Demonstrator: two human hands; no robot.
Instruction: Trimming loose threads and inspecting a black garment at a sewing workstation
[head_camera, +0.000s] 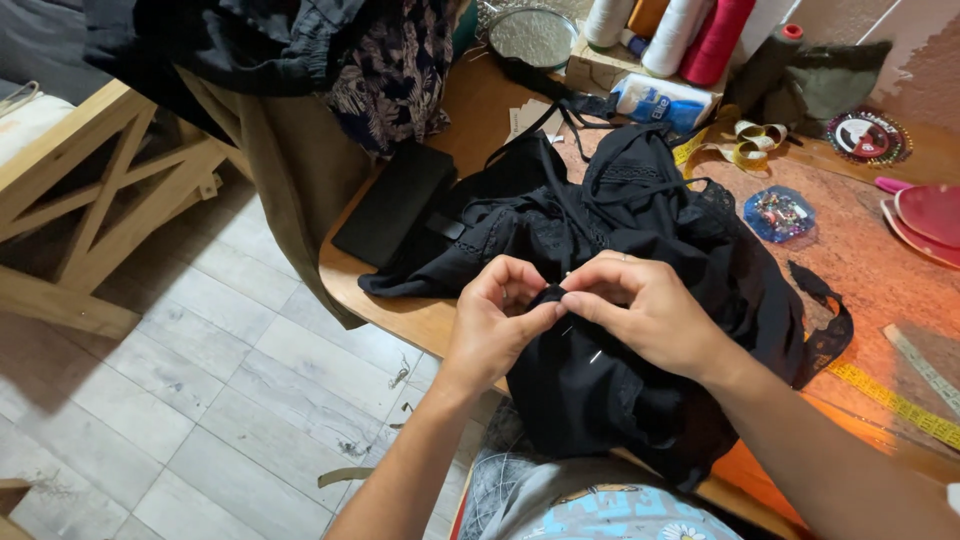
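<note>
— From the head view, where do we have the black garment (640, 300)?

— It lies heaped on the near edge of the tabletop (400, 310) and spills over that edge toward our lap. Both of our hands meet at a small fold of it, just in front of us.

— How are the fingers set?

— Our left hand (497, 320) is closed down, thumb and forefinger pinched on a little bunch of the black cloth. Our right hand (645, 310) is closed as well, its fingertips pressed against the same bunch from the other side, so the two pinches touch. A thin bright needle (595, 356) shows just below the pinch, against the dark cloth; whether the right fingers actually hold it, we cannot tell.

— Which way does the cloth lie from the fingers?

— The bunch sits right between them, left fingers on its left, right fingers on its right. The rest of the garment runs away from us and to the right, toward the lace trim (825, 335). The needle slants, its lower end toward us and to the right, nearer our right hand.

— And around it?

— A yellow tape measure (895, 403) lies at the right, thread cones (700, 35) stand at the far edge, and a small blue pin box (779, 213) sits well apart from our hands.
</note>
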